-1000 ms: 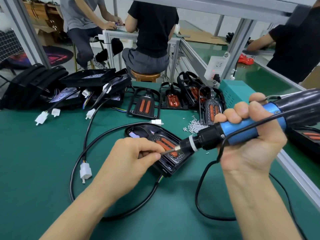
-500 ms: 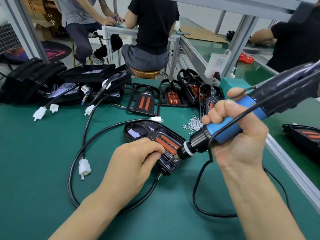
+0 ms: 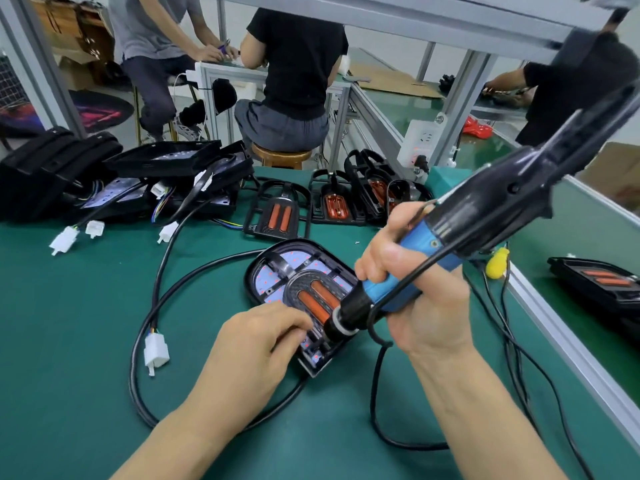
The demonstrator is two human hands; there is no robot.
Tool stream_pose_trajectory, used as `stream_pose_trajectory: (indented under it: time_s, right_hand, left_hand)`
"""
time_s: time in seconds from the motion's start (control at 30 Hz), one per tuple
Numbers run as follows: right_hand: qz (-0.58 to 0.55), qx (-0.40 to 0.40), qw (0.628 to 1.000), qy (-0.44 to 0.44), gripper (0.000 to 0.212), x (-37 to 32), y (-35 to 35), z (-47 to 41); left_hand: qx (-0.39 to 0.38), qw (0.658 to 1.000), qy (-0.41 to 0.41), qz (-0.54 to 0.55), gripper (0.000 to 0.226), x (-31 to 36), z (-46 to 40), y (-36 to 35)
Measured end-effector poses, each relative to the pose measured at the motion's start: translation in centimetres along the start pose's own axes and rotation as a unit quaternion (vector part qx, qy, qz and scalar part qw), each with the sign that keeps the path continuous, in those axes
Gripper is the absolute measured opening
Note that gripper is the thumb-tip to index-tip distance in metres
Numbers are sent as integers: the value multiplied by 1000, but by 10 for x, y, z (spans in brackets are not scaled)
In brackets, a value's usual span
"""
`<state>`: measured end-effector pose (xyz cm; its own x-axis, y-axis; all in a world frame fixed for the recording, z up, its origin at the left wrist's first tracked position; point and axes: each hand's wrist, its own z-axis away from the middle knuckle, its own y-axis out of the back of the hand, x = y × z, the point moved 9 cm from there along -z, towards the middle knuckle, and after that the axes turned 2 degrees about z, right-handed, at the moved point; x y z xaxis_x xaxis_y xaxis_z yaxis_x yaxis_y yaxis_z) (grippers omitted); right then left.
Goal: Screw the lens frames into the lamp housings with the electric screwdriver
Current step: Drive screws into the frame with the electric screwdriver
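Observation:
A black lamp housing (image 3: 273, 268) lies on the green mat in the middle, with a black lens frame (image 3: 311, 292) carrying two orange strips set into it. My right hand (image 3: 415, 299) grips the blue-and-black electric screwdriver (image 3: 485, 223), tilted down to the left, its nose on the housing's near end. My left hand (image 3: 256, 344) rests on the housing's near left edge, fingertips curled beside the screwdriver tip. The bit and any screw are hidden between fingers and nose.
Loose lens frames (image 3: 277, 213) lie behind the housing, black housings with wired white connectors (image 3: 157, 353) pile at the back left. A finished lamp (image 3: 599, 282) sits beyond the aluminium rail (image 3: 554, 323) at right. People sit at benches behind. Cables loop over the mat.
The screwdriver swung from nearly level to steeply tilted, and its tip dropped onto the housing's near end. My left hand stayed on the housing by the tip.

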<state>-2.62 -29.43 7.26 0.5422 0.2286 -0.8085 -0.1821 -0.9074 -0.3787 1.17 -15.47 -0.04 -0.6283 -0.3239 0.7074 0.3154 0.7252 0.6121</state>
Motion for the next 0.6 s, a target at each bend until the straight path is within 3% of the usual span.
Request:
stream_pose_trajectory:
  time_s: [0.1,0.23,0.4,0.6]
  right_hand:
    - [-32,5,999,10,23,-4,5,2]
    - [-100,116,987,37,27,-22,46,1]
    - [-21,232,965,119,21,-62,103,2]
    - [74,280,945,150,25,-66,125,-4]
  left_hand:
    - [-27,999,22,-20,17,-5,-3,-3]
    - [-49,997,30,-48,18,-1,-17,-2]
    - [-21,998,-13,-51,16,39,-64,-10]
    - [-114,980,-34,-161,20,64,-142,-90]
